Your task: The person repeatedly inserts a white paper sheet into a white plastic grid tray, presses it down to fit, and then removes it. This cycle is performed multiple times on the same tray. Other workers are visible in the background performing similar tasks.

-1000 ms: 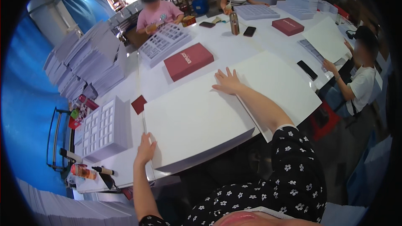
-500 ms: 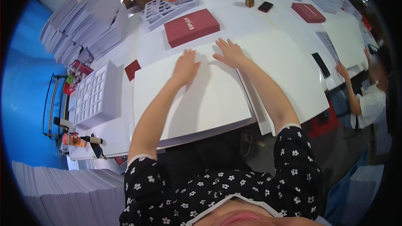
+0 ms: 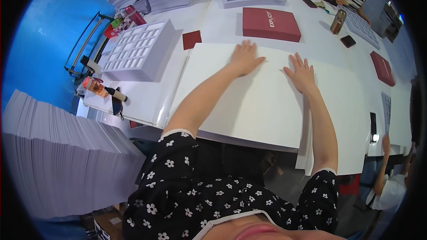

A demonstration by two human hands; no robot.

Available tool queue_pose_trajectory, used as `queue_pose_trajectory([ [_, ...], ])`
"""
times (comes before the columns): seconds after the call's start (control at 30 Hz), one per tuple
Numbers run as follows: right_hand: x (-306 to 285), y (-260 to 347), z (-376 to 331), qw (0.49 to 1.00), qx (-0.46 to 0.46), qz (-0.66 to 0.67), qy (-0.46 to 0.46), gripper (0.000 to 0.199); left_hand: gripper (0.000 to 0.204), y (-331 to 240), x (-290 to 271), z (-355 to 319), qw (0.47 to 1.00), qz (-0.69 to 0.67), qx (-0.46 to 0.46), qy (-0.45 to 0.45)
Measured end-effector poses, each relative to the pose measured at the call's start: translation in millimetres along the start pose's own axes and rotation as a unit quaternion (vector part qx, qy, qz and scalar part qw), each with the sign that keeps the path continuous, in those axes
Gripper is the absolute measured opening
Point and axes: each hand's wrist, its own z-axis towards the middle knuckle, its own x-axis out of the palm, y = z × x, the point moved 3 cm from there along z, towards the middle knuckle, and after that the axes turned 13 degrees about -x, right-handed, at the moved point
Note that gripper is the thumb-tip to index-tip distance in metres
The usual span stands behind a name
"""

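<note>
On my side of the red box (image 3: pixel 271 25), the white sheets (image 3: pixel 262 111) are lying flat. I am resting my left hand (image 3: pixel 243 58) and right hand (image 3: pixel 301 74) on them, fingers spread, gripping nothing; light, even pressure is probably serving best against creasing.

Holds left forearm (image 3: pixel 200 95) and right forearm (image 3: pixel 323 126) outstretched, bare; rests left hand (image 3: pixel 244 60) and right hand (image 3: pixel 302 76) palm-down, apart, with fingers (image 3: pixel 299 60) spread and thumbs (image 3: pixel 260 59) angled toward each other.
</note>
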Motion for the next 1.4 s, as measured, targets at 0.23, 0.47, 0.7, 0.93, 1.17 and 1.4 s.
queue_pose_trajectory([
  [0.23, 7.1, -7.0, 2.4, 1.000, 0.004, 0.026, -0.011, 0.069, 0.087, 135.3, -21.0, -7.1, 0.988, 0.036, -0.151, -0.017],
  [0.47, 29.6, -35.1, -5.7, 0.994, -0.073, 0.064, -0.054, 0.063, 0.081, 194.3, -24.3, -44.1, 0.995, 0.013, -0.095, -0.017],
  [0.7, 2.8, -4.1, -110.2, 0.983, -0.177, 0.041, -0.005, 0.066, 0.072, 213.2, -37.8, -142.5, 0.998, 0.023, -0.060, 0.009],
  [0.93, -27.1, 54.8, -210.3, 0.987, -0.155, 0.024, 0.045, 0.080, 0.061, 213.9, -45.7, -251.9, 0.972, -0.229, -0.039, 0.047],
  [1.17, -26.2, 126.7, -244.2, 0.994, -0.076, -0.083, -0.007, 0.093, 0.055, 169.7, -58.2, -305.3, 0.996, 0.001, -0.030, -0.081],
  [1.4, -3.8, 233.0, -222.7, 0.973, -0.196, 0.025, -0.118, 0.086, 0.073, 27.9, -43.5, -329.1, 0.983, -0.034, 0.155, -0.091],
])
